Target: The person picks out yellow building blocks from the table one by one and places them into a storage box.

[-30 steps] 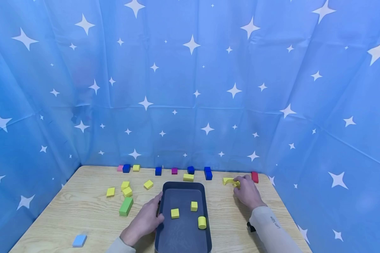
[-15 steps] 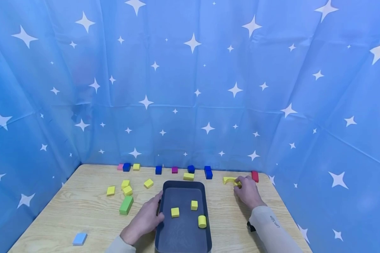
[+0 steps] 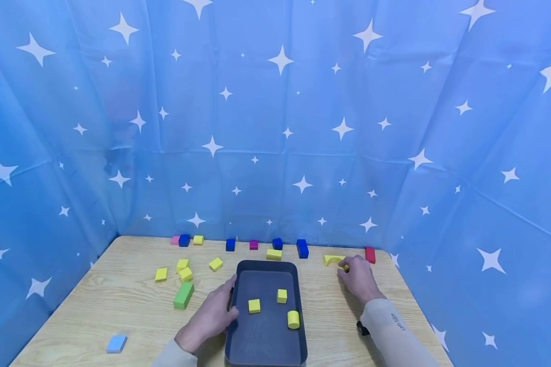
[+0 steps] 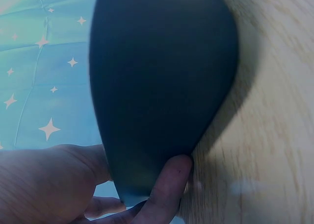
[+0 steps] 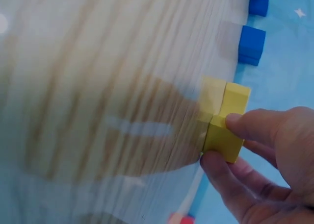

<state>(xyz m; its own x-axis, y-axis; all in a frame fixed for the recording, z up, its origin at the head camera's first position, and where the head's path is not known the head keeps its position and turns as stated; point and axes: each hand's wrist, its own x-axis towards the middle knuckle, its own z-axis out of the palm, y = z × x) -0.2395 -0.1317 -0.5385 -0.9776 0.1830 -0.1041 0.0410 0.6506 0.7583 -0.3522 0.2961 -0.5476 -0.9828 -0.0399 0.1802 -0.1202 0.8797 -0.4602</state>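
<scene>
Head: left grip point(image 3: 213, 313) holds tray point(image 3: 259, 351), three blocks point(image 3: 254, 306) inside; right grip point(image 3: 360, 279) pinches yellow block point(image 5: 222, 139).

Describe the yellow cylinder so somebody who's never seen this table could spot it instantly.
On the wooden table, find the dark tray that the left hand holds. Inside, look beside the tray's right wall, as the person sees it, for the cylinder. Its rounded side sets it apart from the tray's two flat-sided yellow blocks.

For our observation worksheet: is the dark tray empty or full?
Neither: three yellow blocks lie inside the tray, its floor mostly bare.
</scene>
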